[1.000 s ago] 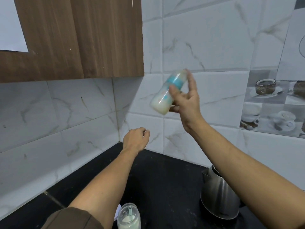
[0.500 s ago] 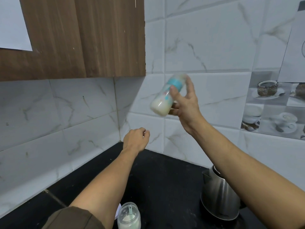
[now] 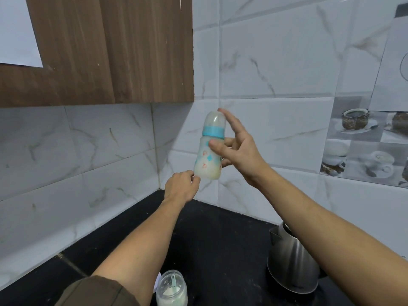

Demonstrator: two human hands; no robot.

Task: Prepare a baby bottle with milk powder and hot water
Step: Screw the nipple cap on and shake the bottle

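Observation:
A baby bottle (image 3: pixel 209 151) with a blue collar, a clear cap and milky liquid in its lower part is held nearly upright in front of the tiled wall. My right hand (image 3: pixel 239 151) grips its body with thumb and lower fingers, the index finger stretched up beside the cap. My left hand (image 3: pixel 182 188) is loosely closed just below and left of the bottle's base, its fingertips almost touching it. A clear jar of milk powder (image 3: pixel 171 289) with a small scoop inside stands open on the black counter (image 3: pixel 220 239) at the bottom edge.
A steel kettle (image 3: pixel 293 263) stands on the counter at the right, under my right forearm. A wooden wall cabinet (image 3: pixel 110 49) hangs at the upper left. Tiled walls meet in a corner behind my hands.
The bottle has swung from tilted with its cap to the upper right to nearly upright and has come lower. My left hand has risen close to its base.

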